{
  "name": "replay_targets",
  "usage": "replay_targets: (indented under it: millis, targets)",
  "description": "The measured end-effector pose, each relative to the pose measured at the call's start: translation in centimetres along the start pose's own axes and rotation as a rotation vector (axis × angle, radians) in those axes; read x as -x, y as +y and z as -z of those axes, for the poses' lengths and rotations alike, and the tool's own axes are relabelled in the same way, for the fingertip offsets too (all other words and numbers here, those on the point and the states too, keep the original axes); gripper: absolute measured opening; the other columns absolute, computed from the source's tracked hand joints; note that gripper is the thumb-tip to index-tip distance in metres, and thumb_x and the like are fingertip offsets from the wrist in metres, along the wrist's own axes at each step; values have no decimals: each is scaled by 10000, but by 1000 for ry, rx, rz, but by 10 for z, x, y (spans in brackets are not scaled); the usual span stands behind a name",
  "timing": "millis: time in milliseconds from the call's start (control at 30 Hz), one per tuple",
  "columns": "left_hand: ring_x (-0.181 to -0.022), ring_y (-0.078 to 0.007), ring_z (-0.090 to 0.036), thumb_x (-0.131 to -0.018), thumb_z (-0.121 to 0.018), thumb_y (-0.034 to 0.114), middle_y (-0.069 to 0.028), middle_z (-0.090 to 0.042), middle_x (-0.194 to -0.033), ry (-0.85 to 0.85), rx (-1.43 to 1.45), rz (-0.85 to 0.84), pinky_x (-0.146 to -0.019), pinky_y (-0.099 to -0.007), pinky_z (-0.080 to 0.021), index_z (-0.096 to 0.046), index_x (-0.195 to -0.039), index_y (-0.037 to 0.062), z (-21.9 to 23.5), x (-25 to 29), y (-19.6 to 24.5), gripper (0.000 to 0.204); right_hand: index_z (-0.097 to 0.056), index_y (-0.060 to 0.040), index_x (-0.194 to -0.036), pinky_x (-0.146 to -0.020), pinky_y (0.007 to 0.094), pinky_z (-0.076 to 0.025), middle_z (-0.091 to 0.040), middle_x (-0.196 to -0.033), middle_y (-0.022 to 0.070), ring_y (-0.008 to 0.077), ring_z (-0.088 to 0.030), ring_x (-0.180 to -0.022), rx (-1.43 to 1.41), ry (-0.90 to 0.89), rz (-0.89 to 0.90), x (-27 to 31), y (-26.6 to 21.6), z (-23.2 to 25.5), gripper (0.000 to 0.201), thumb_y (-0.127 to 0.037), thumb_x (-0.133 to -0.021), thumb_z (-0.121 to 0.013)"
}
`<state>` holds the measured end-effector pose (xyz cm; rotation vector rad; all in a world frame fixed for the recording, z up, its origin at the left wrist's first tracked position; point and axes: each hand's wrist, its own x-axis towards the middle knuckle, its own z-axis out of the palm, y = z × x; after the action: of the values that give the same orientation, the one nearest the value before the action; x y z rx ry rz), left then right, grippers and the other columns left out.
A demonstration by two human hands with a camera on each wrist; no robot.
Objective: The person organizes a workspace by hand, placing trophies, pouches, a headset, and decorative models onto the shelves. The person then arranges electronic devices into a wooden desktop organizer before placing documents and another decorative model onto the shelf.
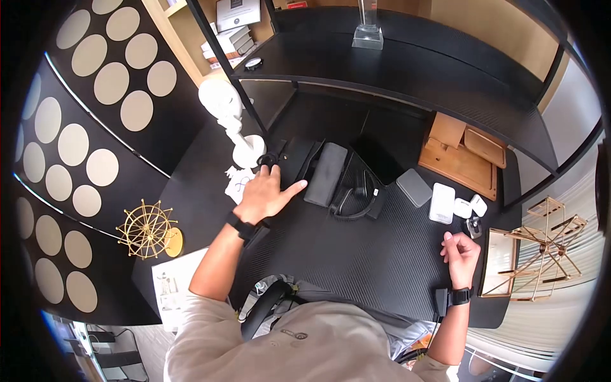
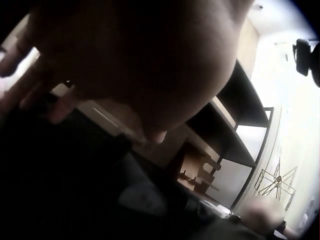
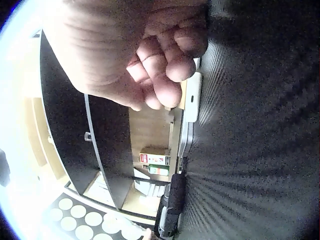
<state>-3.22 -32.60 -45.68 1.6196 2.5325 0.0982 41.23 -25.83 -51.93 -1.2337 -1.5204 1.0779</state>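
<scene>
My left hand [image 1: 259, 196] reaches over the black desk with its thumb spread out to the side. Its fingertips are right at a small black round object [image 1: 270, 159], whose kind I cannot tell. Beside that hand lies a crumpled white piece with blue marks [image 1: 239, 184]. To its right are a dark grey elongated case [image 1: 327, 172] and a black looped band [image 1: 356, 202]. My right hand [image 1: 463, 256] hovers at the desk's right side, fingers loosely curled and holding nothing. Just beyond it sit a small black gadget [image 1: 473, 227] and a white rounded slab [image 1: 442, 204].
A white head sculpture [image 1: 237, 124] stands behind my left hand. Gold wheel ornaments flank the desk, one at left [image 1: 147, 229], one at right [image 1: 552, 248]. Two small white cases, a grey square pad [image 1: 414, 188] and a wooden organizer [image 1: 458, 167] sit below a black shelf [image 1: 407, 70].
</scene>
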Motion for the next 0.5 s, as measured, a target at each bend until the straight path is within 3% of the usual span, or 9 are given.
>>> replay_targets:
  millis: [33, 100, 133, 267, 367, 400, 467, 500]
  targets:
    - [-1147, -465, -603, -943, -488, 694, -328, -593, -1208, -3, 7, -2, -953, -516, -510, -584, -1246, -64, -9, -3, -2, 821, -659, -20, -721, -450, 207, -388, -631, -645, 3, 39, -545, -521, -11, 2, -11, 0, 1, 1, 284, -152, -966, -715]
    - [-1077, -453, -619, -949, -581, 545, -295, -628, -1104, 159, 54, -88, -906, -515, -521, -619, -1135, -61, -23, -13, -8, 635, -658, -20, -718, -448, 207, -390, -633, -651, 5, 39, -549, -527, -5, 7, -14, 0, 0, 1, 283, -144, -968, -711]
    - [-982, -421, -631, -919, -664, 367, -225, -629, -970, 204, 94, -112, -833, -513, -515, -627, -957, -12, -25, -16, -8, 383, -658, -21, -716, -448, 207, -389, -634, -649, 5, 39, -547, -524, -15, 10, -13, 0, 1, 1, 286, -146, -967, -712]
    - [-902, -387, -626, -875, -718, 242, -158, -577, -876, 172, 338, -118, -768, -497, -480, -560, -818, 35, -24, -30, -20, 267, -660, -26, -699, -443, 210, -385, -629, -606, 4, 39, -543, -501, -20, 36, -4, -1, 3, 1, 303, -165, -961, -720]
    - [-703, -259, -654, -831, -764, 39, -114, -565, -758, 243, 526, -197, -620, -391, -507, -506, -802, 30, -34, -42, -32, 259, -672, -19, -698, -442, 214, -388, -633, -586, 5, 38, -542, -489, -8, 41, 12, -1, 4, 1, 294, -157, -953, -725]
    - [-703, -259, -654, -831, -764, 39, -114, -565, -758, 249, 526, -212, -620, -391, -507, -506, -802, 30, -33, -42, -30, 259, -674, -17, -701, -446, 216, -390, -633, -585, 5, 38, -541, -489, -8, 43, 15, 0, 2, 1, 291, -155, -951, -726]
    - [-597, -141, -629, -865, -704, -78, -55, -557, -726, 94, 1184, -53, -524, -277, -490, -468, -832, 47, -25, -38, -26, 269, -677, -16, -703, -449, 217, -392, -632, -583, 5, 39, -540, -489, -13, 52, 23, 1, 0, 0, 287, -153, -950, -727]
    - [-597, -141, -629, -865, -704, -78, -55, -557, -726, 96, 1183, -64, -524, -277, -490, -468, -832, 47, -20, -34, -25, 269, -678, -13, -703, -453, 219, -392, -632, -580, 5, 39, -539, -490, -13, 45, 10, 1, -1, 0, 285, -149, -949, -726]
